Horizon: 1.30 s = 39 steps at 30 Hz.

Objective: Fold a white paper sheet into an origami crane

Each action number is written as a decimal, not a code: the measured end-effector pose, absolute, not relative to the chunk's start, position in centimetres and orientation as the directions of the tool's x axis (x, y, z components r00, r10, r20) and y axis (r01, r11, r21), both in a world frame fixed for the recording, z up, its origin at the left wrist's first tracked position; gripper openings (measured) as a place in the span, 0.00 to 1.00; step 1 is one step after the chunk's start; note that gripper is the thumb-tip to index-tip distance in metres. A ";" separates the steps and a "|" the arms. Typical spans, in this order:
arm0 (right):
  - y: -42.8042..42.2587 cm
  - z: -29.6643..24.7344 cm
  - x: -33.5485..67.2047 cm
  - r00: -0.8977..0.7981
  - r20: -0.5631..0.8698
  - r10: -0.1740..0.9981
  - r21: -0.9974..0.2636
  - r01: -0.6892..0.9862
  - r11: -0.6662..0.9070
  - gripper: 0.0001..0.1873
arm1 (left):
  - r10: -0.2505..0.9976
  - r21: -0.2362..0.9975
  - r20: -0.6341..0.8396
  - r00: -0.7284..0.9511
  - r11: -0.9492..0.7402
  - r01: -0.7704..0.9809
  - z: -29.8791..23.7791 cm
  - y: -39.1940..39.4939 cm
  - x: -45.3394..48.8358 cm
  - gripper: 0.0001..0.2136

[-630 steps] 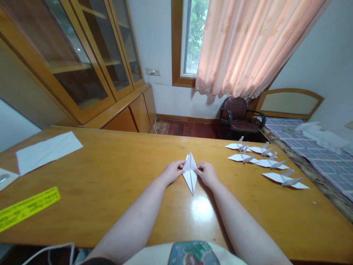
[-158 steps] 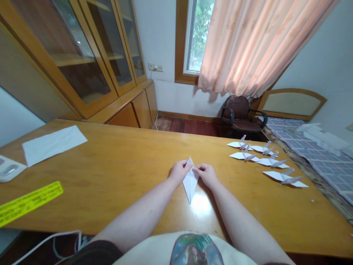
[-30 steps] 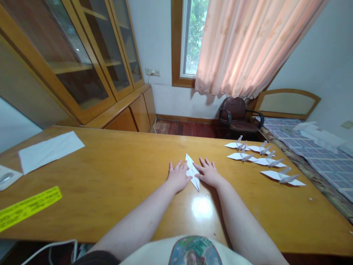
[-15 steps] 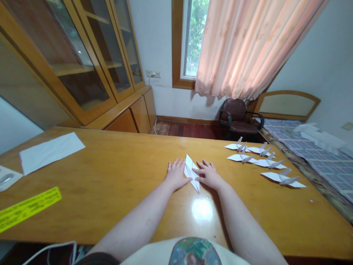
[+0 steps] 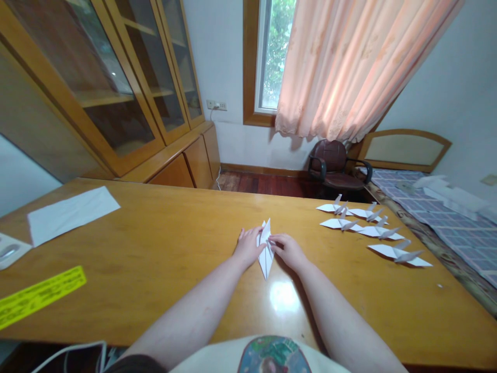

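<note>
A half-folded white paper shape (image 5: 266, 254), long and pointed, rests on the wooden table (image 5: 155, 248) in front of me. My left hand (image 5: 248, 247) pinches its left side near the upper tip. From the right, my right hand (image 5: 285, 249) pinches the other side with curled fingers. The lower point of the paper aims toward me.
Several finished white paper cranes (image 5: 370, 230) stand in rows at the right of the table. A white sheet (image 5: 72, 213) and a yellow strip (image 5: 39, 296) lie at the left. Beyond the table are a chair (image 5: 336, 166), a bed (image 5: 446, 217) and a glass-door cabinet (image 5: 116, 93).
Half a second ago both hands lay flat, fingers spread, pressing the paper down. Now the fingers have curled and pinch the paper, which is turned more upright on the table.
</note>
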State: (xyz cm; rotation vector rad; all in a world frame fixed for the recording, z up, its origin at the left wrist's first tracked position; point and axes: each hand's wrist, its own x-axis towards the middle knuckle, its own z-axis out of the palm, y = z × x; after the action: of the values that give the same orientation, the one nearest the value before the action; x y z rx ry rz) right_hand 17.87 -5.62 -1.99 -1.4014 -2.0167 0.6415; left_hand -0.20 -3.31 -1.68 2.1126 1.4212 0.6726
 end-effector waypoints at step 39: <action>-6.4 -1.3 15.4 -0.004 -0.198 0.980 -0.961 -0.197 -0.195 0.19 | 0.981 0.991 0.046 0.190 -0.021 -0.134 -2.2 -3.1 1.0 0.34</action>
State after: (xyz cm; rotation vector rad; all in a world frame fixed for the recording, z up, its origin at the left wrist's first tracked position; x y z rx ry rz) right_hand 15.44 -6.41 -1.28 -1.2083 -0.9487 1.4280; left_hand 1.00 -3.07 -2.17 1.2215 0.9551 1.1496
